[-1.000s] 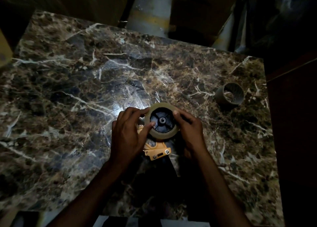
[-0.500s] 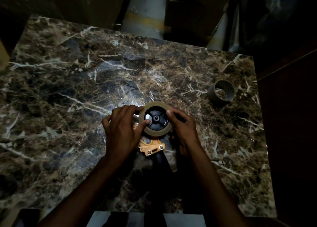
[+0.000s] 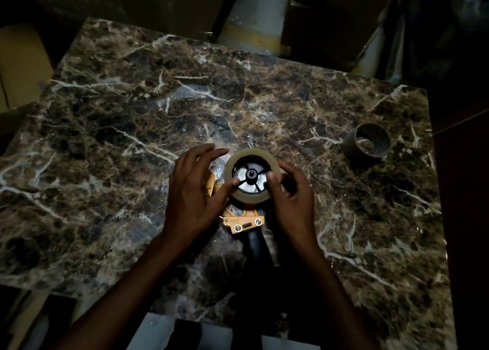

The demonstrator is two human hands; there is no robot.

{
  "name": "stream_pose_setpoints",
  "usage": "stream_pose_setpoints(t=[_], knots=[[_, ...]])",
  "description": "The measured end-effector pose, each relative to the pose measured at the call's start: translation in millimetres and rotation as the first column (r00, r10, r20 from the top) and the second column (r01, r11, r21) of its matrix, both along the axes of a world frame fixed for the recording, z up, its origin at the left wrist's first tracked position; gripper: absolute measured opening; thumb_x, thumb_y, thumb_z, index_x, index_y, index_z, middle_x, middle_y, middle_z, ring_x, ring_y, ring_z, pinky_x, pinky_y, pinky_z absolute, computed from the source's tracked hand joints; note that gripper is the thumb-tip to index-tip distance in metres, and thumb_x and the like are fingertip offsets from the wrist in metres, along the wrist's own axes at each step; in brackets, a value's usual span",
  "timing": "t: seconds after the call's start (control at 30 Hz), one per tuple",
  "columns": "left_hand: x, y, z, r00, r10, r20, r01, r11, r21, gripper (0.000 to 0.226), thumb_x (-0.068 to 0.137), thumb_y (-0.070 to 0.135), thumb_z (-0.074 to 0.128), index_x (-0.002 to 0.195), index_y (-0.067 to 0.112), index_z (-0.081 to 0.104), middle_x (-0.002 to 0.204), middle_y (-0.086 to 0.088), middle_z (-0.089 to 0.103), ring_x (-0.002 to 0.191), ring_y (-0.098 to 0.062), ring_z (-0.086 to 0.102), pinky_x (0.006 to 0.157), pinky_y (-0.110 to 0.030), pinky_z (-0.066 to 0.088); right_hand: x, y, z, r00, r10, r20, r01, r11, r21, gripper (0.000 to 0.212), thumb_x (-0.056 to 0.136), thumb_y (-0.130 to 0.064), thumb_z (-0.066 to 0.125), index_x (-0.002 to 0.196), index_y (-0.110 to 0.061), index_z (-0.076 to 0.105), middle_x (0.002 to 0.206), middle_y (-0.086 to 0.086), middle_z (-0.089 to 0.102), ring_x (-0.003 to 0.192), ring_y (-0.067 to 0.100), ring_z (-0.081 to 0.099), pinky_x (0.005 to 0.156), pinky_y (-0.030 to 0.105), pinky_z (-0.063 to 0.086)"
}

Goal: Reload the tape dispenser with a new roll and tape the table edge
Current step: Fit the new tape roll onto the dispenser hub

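Your left hand point(image 3: 193, 191) and right hand point(image 3: 291, 198) meet over the tape dispenser point(image 3: 244, 221), which lies on its side near the middle of the dark marbled bench point(image 3: 132, 138), towards the near edge. The tape roll point(image 3: 250, 198) sits on the dispenser's black hub point(image 3: 251, 174), its flat face turned up at you, with the spokes of the wheel showing through the core.

Your left grip is loose and spread: the thumb tip presses on the roll's left rim, while the fingers fan out above the roll's upper left, not closed on anything. Your right grip is narrower, with the thumb laid on the roll's right rim next to the hub and the fingers curled along the roll's outer side, so the roll is pinched between your two thumbs.

The dispenser's orange body shows below the roll, with an orange plate carrying two screws, and its black handle point(image 3: 258, 246) points back towards you between your wrists.

An empty cardboard core point(image 3: 366, 146) lies well apart near the bench's right edge, its opening turned towards you.

No brand, label or writing can be read on the roll, the dispenser or the core; the light is too dim.
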State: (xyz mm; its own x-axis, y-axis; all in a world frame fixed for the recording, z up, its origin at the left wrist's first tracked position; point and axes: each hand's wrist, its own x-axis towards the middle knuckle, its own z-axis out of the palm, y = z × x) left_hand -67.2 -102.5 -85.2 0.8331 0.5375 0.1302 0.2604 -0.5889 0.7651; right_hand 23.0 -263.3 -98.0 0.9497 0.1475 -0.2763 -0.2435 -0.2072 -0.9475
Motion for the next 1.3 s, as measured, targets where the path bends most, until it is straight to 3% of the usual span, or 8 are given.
stream_pose_setpoints(t=[0.13, 0.27, 0.4, 0.63, 0.73, 0.8, 0.93, 1.3], knots=[[-25, -14, -2, 0.996, 0.079, -0.04, -0.08, 0.997, -0.017, 0.07, 0.09, 0.041, 0.074, 0.155, 0.031, 0.05, 0.16, 0.004, 0.05, 0.148, -0.022, 0.047, 0.115, -0.058, 0.044, -20, -7, 5, 0.998, 0.06, -0.03, -0.059, 0.997, 0.045, 0.052, 0.093, -0.025, 0.075, 0.14, -0.036, 0.056, 0.136, -0.005, 0.064, 0.105, 0.008, 0.07, 0.086, 0.036, 0.062], [-38, -22, -3, 0.991, 0.136, -0.005, -0.135, 0.975, -0.179, 0.083, 0.092, 0.036, 0.072, 0.165, 0.038, 0.031, 0.166, 0.017, 0.043, 0.151, -0.013, 0.046, 0.117, -0.058, 0.044, -43, -9, 7, 0.997, 0.061, -0.056, -0.054, 0.992, 0.111, 0.073, 0.093, -0.011, 0.074, 0.154, -0.035, 0.04, 0.148, -0.009, 0.052, 0.115, 0.014, 0.067, 0.074, 0.017, 0.056], [-39, -22, -1, 0.994, 0.11, 0.024, -0.098, 0.949, -0.299, 0.09, 0.094, 0.029, 0.071, 0.169, 0.037, 0.02, 0.17, 0.014, 0.039, 0.152, -0.002, 0.043, 0.12, -0.041, 0.047, -55, -7, 10, 0.997, 0.054, -0.058, -0.046, 0.991, 0.124, 0.082, 0.091, -0.017, 0.077, 0.156, -0.042, 0.033, 0.154, -0.013, 0.046, 0.121, 0.011, 0.064, 0.079, 0.019, 0.054], [-40, -22, -1, 1.0, 0.023, -0.021, -0.029, 0.926, -0.376, 0.092, 0.095, 0.021, 0.057, 0.169, 0.045, 0.007, 0.176, 0.024, 0.016, 0.157, 0.01, 0.023, 0.106, 0.002, 0.031, -44, 1, 5, 0.996, -0.065, -0.054, 0.07, 0.992, 0.108, 0.059, 0.096, -0.012, 0.071, 0.141, -0.04, 0.045, 0.142, -0.005, 0.056, 0.093, 0.0, 0.068, 0.071, 0.015, 0.054], [-37, -24, -1, 0.999, 0.03, -0.024, -0.037, 0.92, -0.39, 0.095, 0.094, 0.017, 0.052, 0.167, 0.053, 0.001, 0.178, 0.022, 0.012, 0.16, 0.001, 0.024, 0.099, 0.0, 0.037, -48, 4, 0, 0.991, -0.126, -0.035, 0.129, 0.986, 0.105, 0.055, 0.096, -0.01, 0.069, 0.141, -0.035, 0.049, 0.132, -0.013, 0.062, 0.089, -0.006, 0.068, 0.071, 0.015, 0.053], [-34, -21, -2, 1.0, 0.026, -0.011, -0.028, 0.922, -0.387, 0.097, 0.094, 0.015, 0.05, 0.165, 0.057, -0.002, 0.178, 0.023, 0.01, 0.156, 0.013, 0.022, 0.105, -0.006, 0.039, -50, 7, -4, 0.984, -0.172, -0.032, 0.175, 0.978, 0.111, 0.053, 0.096, -0.008, 0.068, 0.142, -0.029, 0.051, 0.132, -0.01, 0.063, 0.088, -0.004, 0.069, 0.074, 0.017, 0.054], [-35, -11, -8, 1.0, -0.007, 0.027, 0.018, 0.89, -0.455, 0.101, 0.096, 0.005, 0.051, 0.161, 0.063, -0.001, 0.177, 0.025, 0.011, 0.161, 0.005, 0.017, 0.128, -0.051, 0.036, -54, 12, -7, 0.972, -0.234, -0.035, 0.237, 0.965, 0.111, 0.055, 0.096, -0.009, 0.069, 0.144, -0.026, 0.051, 0.13, -0.012, 0.065, 0.087, -0.003, 0.069, 0.079, 0.027, 0.055], [-43, -10, -16, 0.995, -0.067, 0.068, 0.092, 0.875, -0.475, 0.086, 0.104, 0.018, 0.053, 0.168, 0.036, -0.001, 0.18, 0.018, 0.002, 0.163, 0.004, 0.008, 0.13, -0.021, 0.02, -52, 13, -8, 0.965, -0.257, -0.047, 0.26, 0.962, 0.088, 0.055, 0.094, -0.009, 0.072, 0.143, -0.026, 0.052, 0.131, -0.01, 0.063, 0.091, -0.003, 0.07, 0.079, 0.026, 0.056]])
